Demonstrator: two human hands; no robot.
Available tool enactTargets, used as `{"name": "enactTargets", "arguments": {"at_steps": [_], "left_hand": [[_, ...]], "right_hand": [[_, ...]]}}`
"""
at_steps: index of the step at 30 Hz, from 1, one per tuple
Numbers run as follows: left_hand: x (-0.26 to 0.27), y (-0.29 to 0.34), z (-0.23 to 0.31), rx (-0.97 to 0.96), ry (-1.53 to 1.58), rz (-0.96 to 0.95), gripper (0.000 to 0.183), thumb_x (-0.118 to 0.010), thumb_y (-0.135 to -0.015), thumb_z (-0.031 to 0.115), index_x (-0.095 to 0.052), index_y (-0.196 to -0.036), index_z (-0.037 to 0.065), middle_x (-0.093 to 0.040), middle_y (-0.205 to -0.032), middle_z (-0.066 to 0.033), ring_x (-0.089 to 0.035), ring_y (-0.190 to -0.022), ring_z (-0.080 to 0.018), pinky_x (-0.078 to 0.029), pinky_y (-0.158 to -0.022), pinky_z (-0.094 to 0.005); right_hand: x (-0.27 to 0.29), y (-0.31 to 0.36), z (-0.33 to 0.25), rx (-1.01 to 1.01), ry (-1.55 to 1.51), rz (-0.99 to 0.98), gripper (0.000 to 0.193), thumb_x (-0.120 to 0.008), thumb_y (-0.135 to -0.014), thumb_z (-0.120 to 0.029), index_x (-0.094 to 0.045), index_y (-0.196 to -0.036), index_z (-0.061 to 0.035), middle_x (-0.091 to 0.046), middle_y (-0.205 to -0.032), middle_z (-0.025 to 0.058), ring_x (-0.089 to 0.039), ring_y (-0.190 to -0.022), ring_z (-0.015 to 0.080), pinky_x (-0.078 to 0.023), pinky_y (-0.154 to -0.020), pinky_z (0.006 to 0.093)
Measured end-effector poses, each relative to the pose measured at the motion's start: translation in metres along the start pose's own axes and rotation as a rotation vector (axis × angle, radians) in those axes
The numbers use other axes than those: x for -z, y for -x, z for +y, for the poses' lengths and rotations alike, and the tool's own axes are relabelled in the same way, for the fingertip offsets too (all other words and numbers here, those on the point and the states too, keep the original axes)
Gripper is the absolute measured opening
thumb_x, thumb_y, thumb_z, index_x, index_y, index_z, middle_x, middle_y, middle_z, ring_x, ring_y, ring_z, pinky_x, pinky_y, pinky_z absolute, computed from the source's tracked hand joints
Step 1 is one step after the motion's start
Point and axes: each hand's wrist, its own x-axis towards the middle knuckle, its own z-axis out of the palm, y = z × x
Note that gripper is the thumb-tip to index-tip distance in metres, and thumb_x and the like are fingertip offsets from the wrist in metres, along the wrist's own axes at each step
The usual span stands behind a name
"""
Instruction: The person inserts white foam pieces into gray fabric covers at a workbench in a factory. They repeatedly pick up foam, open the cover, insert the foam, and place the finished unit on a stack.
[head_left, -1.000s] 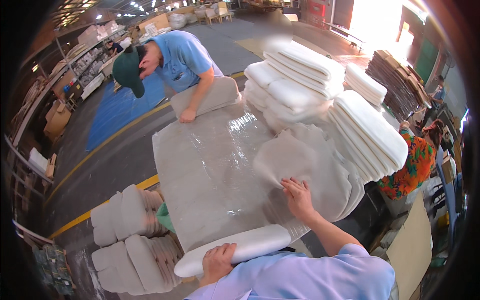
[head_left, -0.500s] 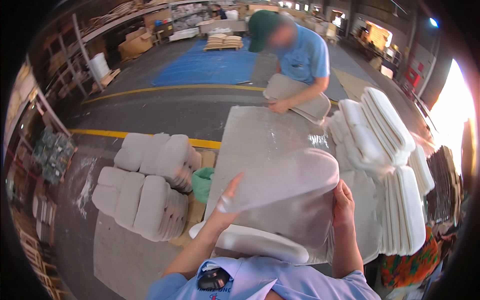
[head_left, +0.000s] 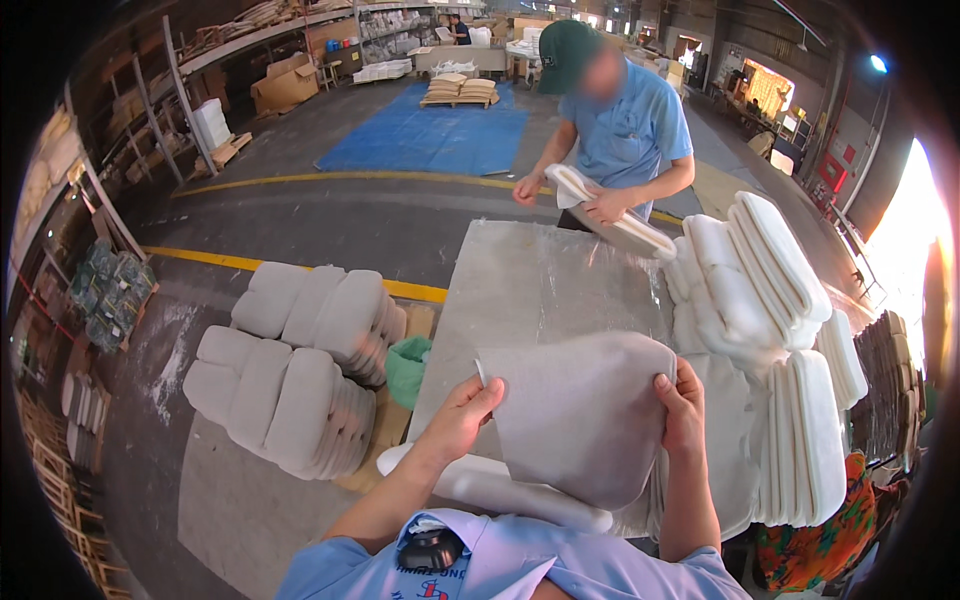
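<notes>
Between my hands, over the near part of the work table, hangs a thin grey cushion cover (head_left: 585,420) with rounded corners. Its upper left corner is pinched in my left hand (head_left: 468,412), thumb on top. My right hand (head_left: 682,402) grips its right edge. Below it, along the table's near side, lies a long white pad (head_left: 520,492), partly hidden by the cover and my left forearm. Across the table (head_left: 500,270), a person in a blue shirt and green cap holds a folded white pad (head_left: 630,232) with grey fabric around part of it.
Stacks of white pads (head_left: 805,430) rise at the table's right. On the left, grey cushions (head_left: 300,400) stand piled on a board, beside a green bag (head_left: 407,370). Farther back are a blue floor sheet (head_left: 430,130), a loaded pallet (head_left: 460,92) and shelving.
The grey cover swung from slanting and lifted to hanging down between my hands. My left hand closed on its corner. Across the table, the person straightened up and now handles a folded pad.
</notes>
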Motion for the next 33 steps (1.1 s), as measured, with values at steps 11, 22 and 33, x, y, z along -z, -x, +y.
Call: {"name": "enactTargets", "arguments": {"at_steps": [11, 22, 33], "left_hand": [[-0.002, -0.009, 0.012, -0.071, 0.464, -0.084, 0.050, -0.052, -0.113, 0.037, -0.052, -0.150, 0.002, -0.062, -0.146, -0.0057, -0.059, -0.131, -0.0182, -0.045, -0.112, -0.0374], [-0.052, 0.001, 0.044, -0.125, -0.423, -0.320, 0.045, -0.053, -0.112, 0.026, -0.059, -0.149, 0.001, -0.067, -0.140, -0.0095, -0.060, -0.126, -0.0174, -0.045, -0.108, -0.0330], [-0.050, 0.008, -0.016, 0.383, -0.087, -0.208, 0.037, -0.058, -0.108, 0.031, -0.073, -0.129, 0.004, -0.065, -0.100, 0.0012, -0.057, -0.091, -0.0086, -0.045, -0.079, -0.0274]], "right_hand": [[0.056, -0.010, 0.004, 0.147, -0.132, -0.475, 0.022, -0.079, -0.091, -0.004, -0.073, -0.112, -0.0020, -0.074, -0.109, 0.0031, -0.067, -0.100, 0.0144, -0.051, -0.092, 0.0317], [0.001, -0.021, -0.073, 0.264, 0.632, -0.316, 0.042, -0.068, -0.092, -0.003, -0.068, -0.134, 0.0020, -0.066, -0.142, 0.0145, -0.062, -0.133, 0.0276, -0.045, -0.112, 0.0377], [-0.061, -0.024, -0.032, 0.213, 0.776, -0.974, 0.027, -0.076, -0.098, -0.021, -0.074, -0.122, -0.0076, -0.078, -0.106, 0.0097, -0.073, -0.093, 0.0269, -0.057, -0.075, 0.0386]]}}
